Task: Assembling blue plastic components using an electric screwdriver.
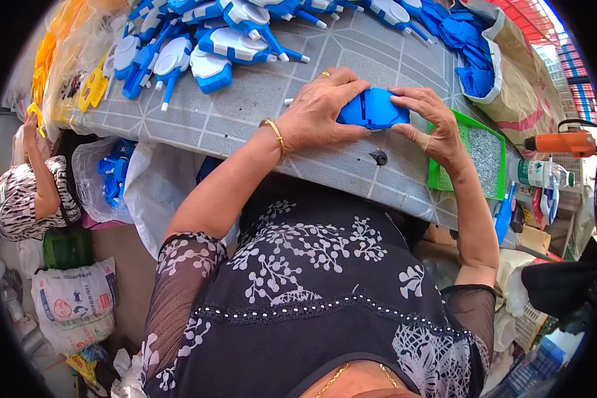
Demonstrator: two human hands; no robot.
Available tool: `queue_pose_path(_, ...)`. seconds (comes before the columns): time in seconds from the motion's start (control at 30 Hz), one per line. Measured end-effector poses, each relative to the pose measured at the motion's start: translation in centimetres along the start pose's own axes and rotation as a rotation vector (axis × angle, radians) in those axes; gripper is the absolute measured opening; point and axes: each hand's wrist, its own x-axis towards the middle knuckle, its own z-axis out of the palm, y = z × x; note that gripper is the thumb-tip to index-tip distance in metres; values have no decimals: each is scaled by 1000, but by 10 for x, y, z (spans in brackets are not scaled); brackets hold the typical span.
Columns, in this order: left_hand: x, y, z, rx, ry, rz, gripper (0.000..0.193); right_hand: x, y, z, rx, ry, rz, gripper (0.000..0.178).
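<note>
A blue plastic casing (385, 109) sits between my two hands, over the grey tiled-pattern tabletop. My left hand (322, 109) closes on its left side, thumb below and fingers above. With thumb and fingertips, my right hand (431, 123) grips the casing's right end. A dark seam runs across the blue surface. Left of my left hand, a short white tip (288, 102) pokes out; its other end is hidden. Beyond my hands lies a pile of blue-and-white plastic devices (235, 43) with white-tipped stems. A small dark piece (378, 157) rests near the table's front edge.
Right of my right hand stands a green tray (435, 174) of small metal pieces. Past it are an orange power screwdriver (564, 143) and a bottle (534, 174). An open sack (527, 86) holds blue parts. At far left, another person (30, 192) handles a yellow part.
</note>
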Motion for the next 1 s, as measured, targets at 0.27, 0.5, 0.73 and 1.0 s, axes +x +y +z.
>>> queue_pose_path(0.27, 5, -6, -2, -89, -31, 9, 75, 6, 3, -2, -16, -12, -53, 49)
queue_pose_path(0.5, 6, 6, -3, -85, 34, 15, 85, 4, 9, -1, 53, -51, -122, 51)
queue_pose_path(0.73, 5, 23, -2, 68, -70, 101, 69, -6, -14, 4, -187, -64, -120, 57)
queue_pose_path(1.0, 3, 21, -1, 72, -58, 83, 71, -76, -7, -63, -421, 1193, 43, 36)
